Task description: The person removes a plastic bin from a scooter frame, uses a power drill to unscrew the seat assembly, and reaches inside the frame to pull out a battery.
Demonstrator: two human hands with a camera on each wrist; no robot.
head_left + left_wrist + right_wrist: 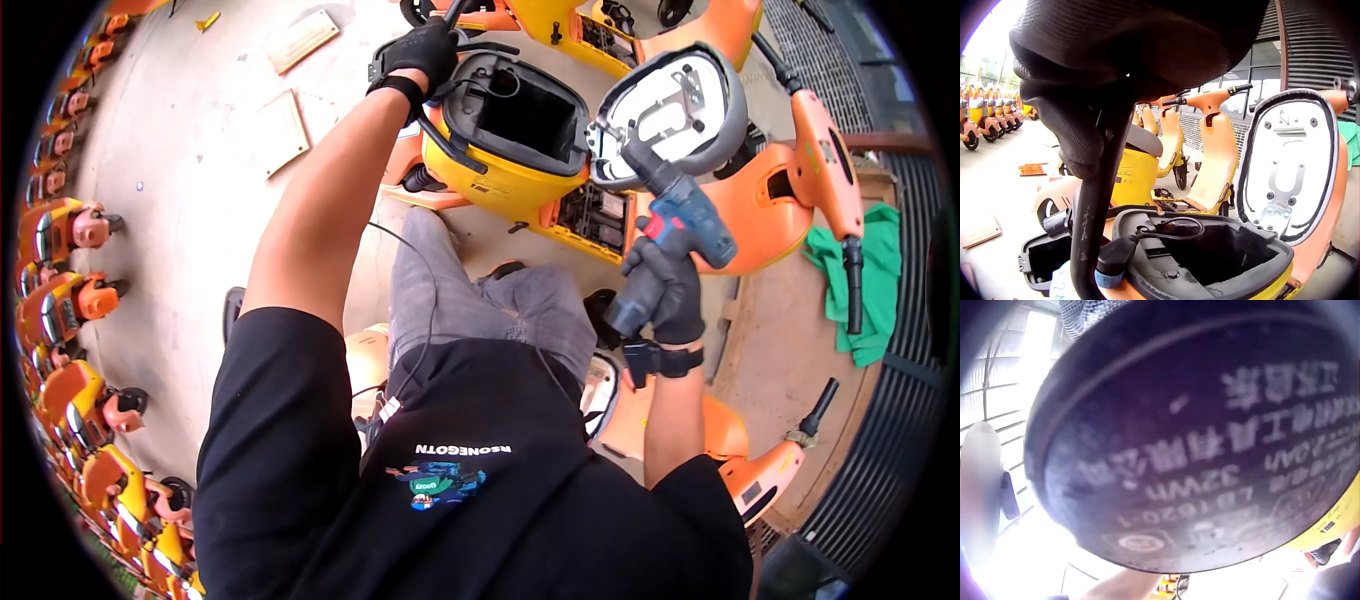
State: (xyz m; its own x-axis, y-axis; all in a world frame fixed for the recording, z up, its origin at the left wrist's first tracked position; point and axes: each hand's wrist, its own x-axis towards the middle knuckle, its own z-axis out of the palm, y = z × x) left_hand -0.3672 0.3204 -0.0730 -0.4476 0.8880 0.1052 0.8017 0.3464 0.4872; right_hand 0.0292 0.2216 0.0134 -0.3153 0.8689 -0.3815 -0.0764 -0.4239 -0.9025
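In the head view the gloved left hand [420, 55] grips a black bar at the rear of a yellow scooter [480, 180]; the left wrist view shows that dark glove [1079, 119] wrapped round the black tube [1094, 200]. The scooter's seat compartment [520, 120] is uncovered, its lid [670, 110] tipped back with the white underside showing. My gloved right hand [665, 285] holds a blue cordless drill [690, 205], its front end near the lid's hinge. The drill's battery base [1197, 444] fills much of the right wrist view and hides most of that hand.
More scooters stand in a row at the left [75, 225], with another beyond the compartment [560, 25]. Two flat boards [285, 130] lie on the floor. A green cloth [865, 285] is at the right, beside a corrugated wall. Another scooter's handlebar [825, 405] is at the lower right.
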